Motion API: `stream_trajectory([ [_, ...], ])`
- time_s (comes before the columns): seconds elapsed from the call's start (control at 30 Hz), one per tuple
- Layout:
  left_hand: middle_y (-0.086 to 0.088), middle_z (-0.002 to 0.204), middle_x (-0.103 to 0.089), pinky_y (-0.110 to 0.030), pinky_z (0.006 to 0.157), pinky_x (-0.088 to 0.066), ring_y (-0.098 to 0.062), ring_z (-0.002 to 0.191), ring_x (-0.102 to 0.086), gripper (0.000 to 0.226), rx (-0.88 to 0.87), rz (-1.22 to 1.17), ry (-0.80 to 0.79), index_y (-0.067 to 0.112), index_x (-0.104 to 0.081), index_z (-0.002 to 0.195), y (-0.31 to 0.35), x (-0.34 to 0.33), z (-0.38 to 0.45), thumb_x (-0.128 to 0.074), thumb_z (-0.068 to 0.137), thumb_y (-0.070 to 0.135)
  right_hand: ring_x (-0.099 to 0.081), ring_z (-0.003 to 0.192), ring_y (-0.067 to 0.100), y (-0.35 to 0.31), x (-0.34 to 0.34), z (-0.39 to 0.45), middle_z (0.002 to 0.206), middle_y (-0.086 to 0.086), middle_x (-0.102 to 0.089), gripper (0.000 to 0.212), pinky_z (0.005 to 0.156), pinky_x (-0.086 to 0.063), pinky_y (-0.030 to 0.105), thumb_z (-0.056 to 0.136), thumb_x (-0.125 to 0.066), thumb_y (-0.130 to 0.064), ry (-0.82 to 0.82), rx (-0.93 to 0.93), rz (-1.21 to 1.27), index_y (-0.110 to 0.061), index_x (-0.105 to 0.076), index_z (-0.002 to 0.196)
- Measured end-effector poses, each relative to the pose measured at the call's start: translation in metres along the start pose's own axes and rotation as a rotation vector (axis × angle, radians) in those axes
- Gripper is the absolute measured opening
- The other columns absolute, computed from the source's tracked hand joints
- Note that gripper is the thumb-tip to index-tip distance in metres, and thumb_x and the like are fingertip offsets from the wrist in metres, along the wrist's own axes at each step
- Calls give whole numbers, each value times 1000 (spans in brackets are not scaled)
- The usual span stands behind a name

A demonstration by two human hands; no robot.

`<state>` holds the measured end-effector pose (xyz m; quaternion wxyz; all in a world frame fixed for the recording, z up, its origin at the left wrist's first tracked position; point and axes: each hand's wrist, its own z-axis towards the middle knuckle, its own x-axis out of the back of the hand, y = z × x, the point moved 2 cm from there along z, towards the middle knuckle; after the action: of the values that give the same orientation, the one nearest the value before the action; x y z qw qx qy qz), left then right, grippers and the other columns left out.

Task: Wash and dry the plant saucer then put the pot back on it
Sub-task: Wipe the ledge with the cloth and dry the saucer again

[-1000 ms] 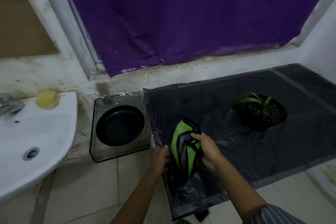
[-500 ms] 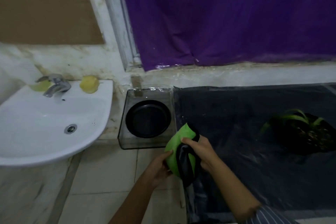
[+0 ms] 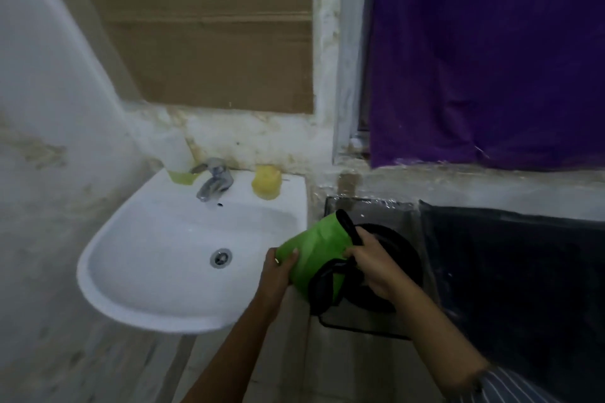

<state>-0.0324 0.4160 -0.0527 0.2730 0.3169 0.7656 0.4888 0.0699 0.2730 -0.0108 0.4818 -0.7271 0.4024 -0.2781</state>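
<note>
A green cloth with black trim (image 3: pixel 316 253) hangs between both hands, just right of the sink. My left hand (image 3: pixel 276 271) grips its lower left end. My right hand (image 3: pixel 376 267) grips its black-edged right side. Behind the cloth and my right hand lies the black round saucer (image 3: pixel 401 244) on a plastic-wrapped square board (image 3: pixel 370 208); most of the saucer is hidden. The plant pot is out of view.
A white wash basin (image 3: pixel 163 255) with a chrome tap (image 3: pixel 214 178) stands at the left. A yellow sponge (image 3: pixel 265 181) and a green-bottomed bottle (image 3: pixel 178 157) sit on its rim. Black plastic sheeting (image 3: pixel 510 255) covers the ledge at right, under a purple curtain (image 3: pixel 484 52).
The view has swung left, so the pot has left the frame and the basin fills the left. Both hands carried the green cloth left, from the black sheeting to over the saucer.
</note>
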Motion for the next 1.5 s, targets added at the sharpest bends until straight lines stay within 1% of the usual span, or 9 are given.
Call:
stream_trajectory([
  [0.17,-17,110,-58,-35,64,-56,-29,92,-61,32,81,173,-36,5,-46,110,39,47,62,-59,90,26,-59,74,24,-18,-53,47,84,12,-62,37,64,-47,29,83,-40,11,31,-82,120,-13,-59,105],
  [0.33,-3,81,-58,-25,51,-54,-15,68,-59,17,26,285,-145,20,-50,77,68,50,114,-54,92,14,-57,64,21,-32,-68,82,76,10,-61,39,54,-45,24,83,-38,11,152,-73,204,-13,-59,105],
  [0.5,1,87,-57,-24,52,-55,-13,74,-59,18,65,232,-280,24,-49,85,81,18,152,-57,87,8,-61,70,23,-42,-56,113,80,11,-66,29,62,-50,30,84,-46,0,337,-4,255,-10,-63,105],
  [0.6,-3,97,-53,-33,63,-54,-16,81,-56,29,75,194,-236,17,-43,106,67,11,164,-60,85,7,-65,88,29,-37,-49,122,97,16,-68,24,80,-53,40,86,-56,-6,360,-1,183,-8,-62,109],
  [0.77,0,96,-53,-26,68,-47,-9,80,-54,38,-44,320,-187,19,-38,112,27,31,162,-59,84,4,-62,56,15,2,-51,113,72,4,-66,23,49,-51,24,86,-52,-1,287,-201,127,-19,-63,96],
  [1.0,-20,123,-54,-43,87,-51,-29,103,-57,51,59,506,-259,7,-32,134,-11,38,153,-57,90,9,-60,88,22,50,-57,109,108,23,-67,37,67,-49,26,79,-67,3,367,-230,-95,7,-60,114],
  [1.13,-20,138,-39,-39,103,-39,-33,125,-43,64,8,613,-98,6,-27,142,-4,31,146,-59,87,8,-58,86,19,56,-41,110,97,11,-66,29,72,-46,28,84,-66,-13,438,-246,-187,-5,-65,111],
  [1.27,-14,137,-41,-39,110,-35,-29,128,-40,55,-218,630,-10,7,-36,138,18,10,125,-53,86,2,-56,65,17,75,-6,86,73,5,-62,12,53,-44,24,89,-57,-21,542,-318,-167,-15,-67,93],
  [1.5,3,100,-52,-9,73,-41,-7,81,-52,33,-423,591,-392,7,-53,114,11,-56,65,-49,84,-6,-58,63,22,104,55,32,66,17,-62,25,58,-43,27,85,-59,-11,753,-412,-379,11,-66,75],
])
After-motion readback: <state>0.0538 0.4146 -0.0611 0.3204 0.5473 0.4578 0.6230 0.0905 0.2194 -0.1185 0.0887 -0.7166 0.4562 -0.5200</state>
